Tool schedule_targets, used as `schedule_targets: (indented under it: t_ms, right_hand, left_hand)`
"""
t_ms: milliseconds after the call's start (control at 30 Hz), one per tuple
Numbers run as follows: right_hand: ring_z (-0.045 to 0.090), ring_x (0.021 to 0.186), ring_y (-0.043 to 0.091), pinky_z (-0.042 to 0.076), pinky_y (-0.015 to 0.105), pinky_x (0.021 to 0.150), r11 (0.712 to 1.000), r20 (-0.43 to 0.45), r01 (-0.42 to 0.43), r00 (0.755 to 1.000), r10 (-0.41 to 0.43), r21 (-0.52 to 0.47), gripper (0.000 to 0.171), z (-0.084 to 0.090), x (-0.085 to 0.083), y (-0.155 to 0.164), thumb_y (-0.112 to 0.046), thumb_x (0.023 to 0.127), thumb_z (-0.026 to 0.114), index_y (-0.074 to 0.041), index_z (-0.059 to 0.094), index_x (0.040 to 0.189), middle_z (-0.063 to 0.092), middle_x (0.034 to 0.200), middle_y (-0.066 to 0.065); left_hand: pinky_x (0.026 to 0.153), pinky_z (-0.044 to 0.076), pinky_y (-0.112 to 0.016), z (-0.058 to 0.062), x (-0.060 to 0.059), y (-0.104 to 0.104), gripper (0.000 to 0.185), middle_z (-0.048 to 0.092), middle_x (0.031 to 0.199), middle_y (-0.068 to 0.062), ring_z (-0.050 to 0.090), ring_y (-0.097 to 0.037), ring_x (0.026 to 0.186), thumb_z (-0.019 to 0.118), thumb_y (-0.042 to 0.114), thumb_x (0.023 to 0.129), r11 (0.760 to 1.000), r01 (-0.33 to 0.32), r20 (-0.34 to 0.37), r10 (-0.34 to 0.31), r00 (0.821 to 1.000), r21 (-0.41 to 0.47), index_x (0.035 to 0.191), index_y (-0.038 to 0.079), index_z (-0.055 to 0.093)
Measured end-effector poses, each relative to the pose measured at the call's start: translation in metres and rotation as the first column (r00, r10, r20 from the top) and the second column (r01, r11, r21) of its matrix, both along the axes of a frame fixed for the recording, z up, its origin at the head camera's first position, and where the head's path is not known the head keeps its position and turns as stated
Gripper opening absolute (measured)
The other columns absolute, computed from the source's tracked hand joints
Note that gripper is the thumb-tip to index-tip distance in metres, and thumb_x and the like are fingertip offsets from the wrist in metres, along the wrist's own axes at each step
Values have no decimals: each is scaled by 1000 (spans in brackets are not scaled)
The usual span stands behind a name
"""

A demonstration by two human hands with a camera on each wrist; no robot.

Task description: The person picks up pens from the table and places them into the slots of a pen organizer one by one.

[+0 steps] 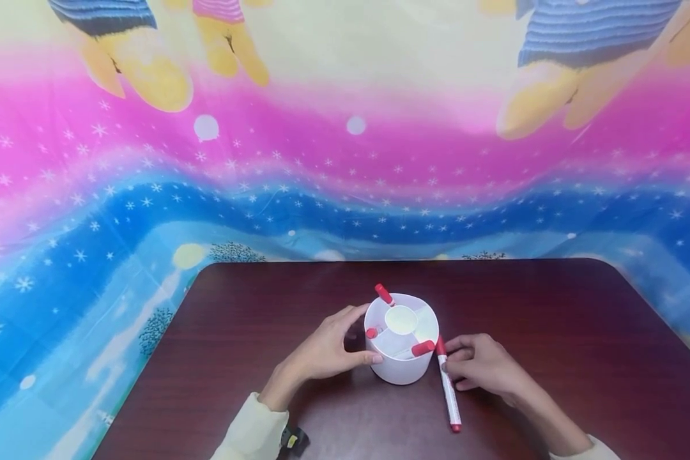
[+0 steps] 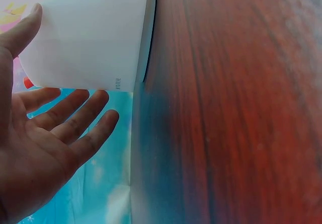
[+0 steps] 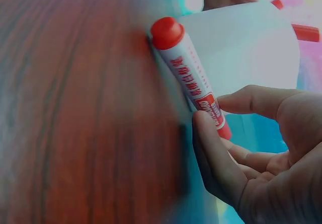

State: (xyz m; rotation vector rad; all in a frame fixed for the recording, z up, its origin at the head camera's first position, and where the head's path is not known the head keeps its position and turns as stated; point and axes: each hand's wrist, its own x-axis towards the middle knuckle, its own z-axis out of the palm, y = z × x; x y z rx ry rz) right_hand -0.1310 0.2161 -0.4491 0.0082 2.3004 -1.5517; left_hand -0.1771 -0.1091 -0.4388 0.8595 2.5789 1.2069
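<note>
Brown table (image 1: 552, 332); one holder (image 1: 401, 367); four markers (image 1: 448, 393)

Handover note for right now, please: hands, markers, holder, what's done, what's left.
Left hand: thumb and fingers against the side of the white holder, steadying it.
Right hand: pinching the capped end of a red marker that lies on the table beside the holder; not lifted.
Done: three red-capped markers stand in the holder's compartments, round the white centre tube.
Left, judging by that: this last marker probably goes in the holder; I see no others on the table.
</note>
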Motion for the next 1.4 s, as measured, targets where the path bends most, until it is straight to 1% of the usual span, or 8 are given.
schedule_targets:
  t_ms: [100,267,467,533,700,833,1167,1400]
  right_hand:
    - [71,84,21,68,41,74,999,3,-27,1000,28,-40,48,3,-2,5,-5,94,72,18,57,134,77,103,14]
    - [71,89,21,68,43,78,996,3,-26,1000,26,-88,45,9,-4,9,-4,96,71,16,55,134,72,103,13]
    - [72,93,19,68,42,83,983,-42,-64,997,57,-174,43,14,-4,12,-3,100,69,17,51,133,70,104,13]
    - [73,94,18,68,41,84,980,-47,-59,998,51,-189,45,16,-4,13,-5,101,69,16,50,135,71,105,12]
    - [74,94,17,67,38,85,981,-71,-51,997,39,-186,46,23,-4,16,-7,101,71,16,49,135,72,107,12]
    - [74,93,18,68,39,85,984,-98,-43,995,26,-172,45,30,-4,21,-7,101,71,15,50,134,72,107,13]
    - [77,92,19,68,38,85,981,-132,-39,991,14,-192,42,39,-2,28,-9,103,70,13,51,133,73,107,8]
    - [77,92,20,68,39,85,980,-154,-21,988,-10,-197,39,44,-1,32,-10,104,70,11,52,132,74,106,6]
  left_hand:
    - [113,55,-49,0,0,0,92,59,152,6,58,-16,139,87,53,86,1000,0,-5,0,1000,0,164,31,43]
    - [114,55,-50,-1,-1,0,93,59,152,6,57,-16,139,86,54,86,1000,-1,-12,1,1000,-3,164,30,43]
    - [113,55,-50,-1,0,-1,92,59,151,6,57,-16,139,86,55,86,1000,-4,-5,4,1000,-9,164,30,43]
    - [113,55,-50,-1,0,-1,92,60,151,6,57,-16,138,86,54,86,1000,-5,-2,5,1000,-7,164,30,43]
    - [113,55,-50,-1,0,-1,93,60,151,6,57,-16,138,86,55,86,1000,-5,-3,5,1000,-6,164,31,43]
    - [114,55,-51,-2,-1,-1,93,59,152,7,57,-15,139,86,56,85,1000,-6,-7,6,1000,-8,164,32,43]
    - [112,56,-48,-3,-1,-1,93,60,151,6,59,-16,136,87,55,85,1000,-2,-10,2,1000,4,164,30,43]
    - [113,55,-52,-4,-2,-1,94,59,152,4,59,-24,140,87,54,86,1000,4,-8,-4,1000,7,164,29,43]
